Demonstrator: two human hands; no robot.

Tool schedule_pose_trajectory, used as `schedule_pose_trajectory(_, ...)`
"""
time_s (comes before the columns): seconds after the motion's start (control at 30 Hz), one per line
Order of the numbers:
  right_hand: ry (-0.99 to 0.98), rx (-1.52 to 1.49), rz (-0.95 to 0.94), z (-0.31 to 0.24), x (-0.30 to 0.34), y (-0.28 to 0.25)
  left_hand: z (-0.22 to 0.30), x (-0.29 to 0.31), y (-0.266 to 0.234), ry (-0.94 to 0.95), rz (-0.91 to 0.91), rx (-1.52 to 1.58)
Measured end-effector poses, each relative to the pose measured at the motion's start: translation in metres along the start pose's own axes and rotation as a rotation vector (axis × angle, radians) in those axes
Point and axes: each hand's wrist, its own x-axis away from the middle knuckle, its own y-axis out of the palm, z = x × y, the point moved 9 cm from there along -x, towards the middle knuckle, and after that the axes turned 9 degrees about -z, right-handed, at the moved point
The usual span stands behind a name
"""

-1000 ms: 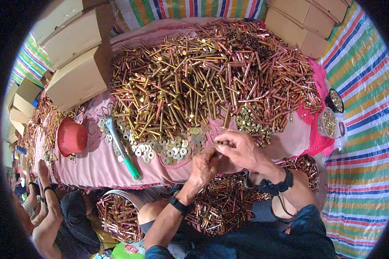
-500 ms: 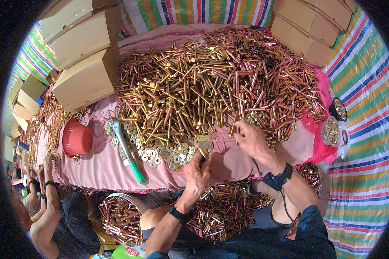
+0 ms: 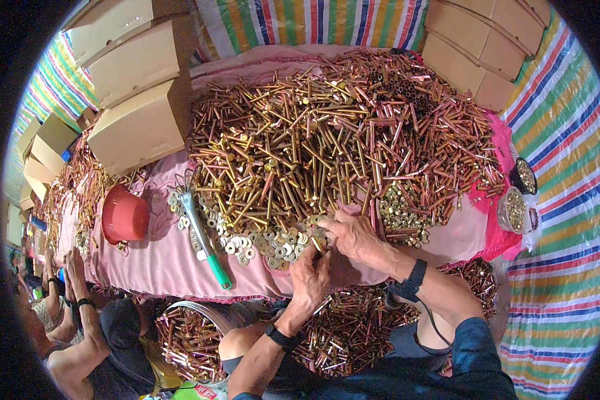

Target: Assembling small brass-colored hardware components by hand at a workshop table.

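My left hand (image 3: pixel 310 277) is closed at the front edge of the pink cloth, gripping a brass-coloured bolt (image 3: pixel 317 245). Only a short bright end of that bolt shows above the fingers. Just beyond it, my right hand (image 3: pixel 359 239) leans left with its index finger stretched onto the loose washers (image 3: pixel 277 243). The thumb is apart from that finger, close to the bolt's end; the other fingers are curled and partly hidden. Behind both hands rises a large heap of long brass- and copper-toned bolts (image 3: pixel 300 153). Small nuts (image 3: pixel 400 217) lie right of my right hand.
A whisk-like tool with a green handle (image 3: pixel 218 272) and a red plastic bowl (image 3: pixel 125 215) lie to the left. Cardboard boxes (image 3: pixel 140 127) stack behind. Two small tubs (image 3: pixel 513 209) stand at the right edge. Below is a bucket of bolts (image 3: pixel 187 340); a co-worker's arms (image 3: pixel 83 313) show left.
My right hand has come left and nearer, from the bolt heap's edge to the washers beside my left hand. My left hand still grips the bolt. The view has shifted slightly.
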Motion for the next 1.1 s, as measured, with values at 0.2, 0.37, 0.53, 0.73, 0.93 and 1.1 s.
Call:
schedule_pose_trajectory(0.2,-0.205,0.198,0.124,-0.017,0.019,-0.001,-0.017,0.004,-0.007,-0.034,0.068,0.040)
schedule_pose_trajectory(0.37,-0.240,0.079,0.154,-0.007,0.016,-0.005,-0.024,0.005,-0.009,-0.074,0.051,-0.013)
schedule_pose_trajectory(0.53,0.224,-0.862,0.068,0.044,0.022,-0.008,-0.007,0.003,-0.003,0.015,0.055,0.060)
schedule_pose_trajectory(0.73,0.227,-1.252,-0.106,0.020,0.032,0.000,0.005,0.002,0.014,0.097,-0.015,-0.049)
schedule_pose_trajectory(0.93,0.323,-1.230,-0.099,0.019,0.042,0.002,0.007,0.003,0.023,0.129,-0.066,-0.123)
schedule_pose_trajectory(1.1,0.338,-1.260,-0.060,0.023,0.052,-0.006,0.017,0.002,0.026,0.186,-0.008,-0.185)
